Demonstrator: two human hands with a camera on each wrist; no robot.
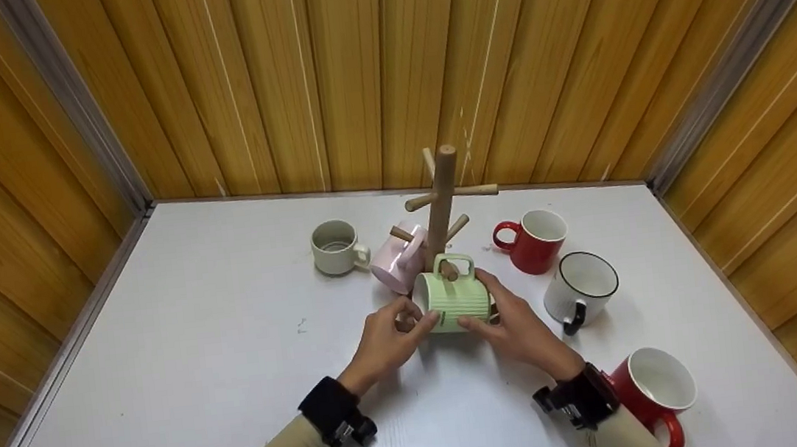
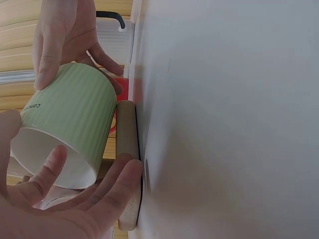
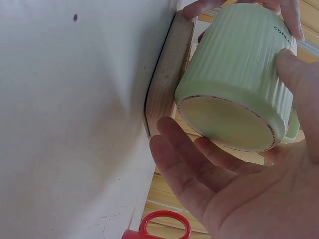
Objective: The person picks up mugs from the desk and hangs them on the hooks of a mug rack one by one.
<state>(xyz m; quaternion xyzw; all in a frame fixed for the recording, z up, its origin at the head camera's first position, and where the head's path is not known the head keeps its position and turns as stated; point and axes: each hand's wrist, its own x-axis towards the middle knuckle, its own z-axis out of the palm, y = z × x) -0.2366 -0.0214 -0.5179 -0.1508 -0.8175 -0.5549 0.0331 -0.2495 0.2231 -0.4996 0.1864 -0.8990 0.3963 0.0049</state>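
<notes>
The pale green mug (image 1: 460, 298) lies on its side in mid-air just at the 6 o'clock side of the wooden rack (image 1: 443, 200), its mouth turned to 9 o'clock and its handle (image 1: 455, 256) upward, probably so that the loop faces the rack; the end of a low peg (image 1: 449, 271) shows within that loop, though how far it runs through I cannot tell; the left hand (image 1: 384, 336) has its fingers grasping the rim, thumb outside and a finger at the mouth, while the right hand (image 1: 519, 318) grasps the base end between thumb and fingers, so the weight seems shared and the handle left free of both; its lower fingers reach past the base, beside the rack's foot; at 10 o'clock the pink mug (image 1: 392, 268) leans with its handle about another peg, which likely accounts for its tilt; beyond it the grey-green cup (image 1: 335, 258) stands upright on the surface (image 1: 198, 363); the farther red mug (image 1: 539, 253) at 2 o'clock, the white mug (image 1: 563, 300) at 3 and the nearer red mug (image 1: 643, 398) at 4 also stand upright, apparently spaced to leave each handle reachable.
</notes>
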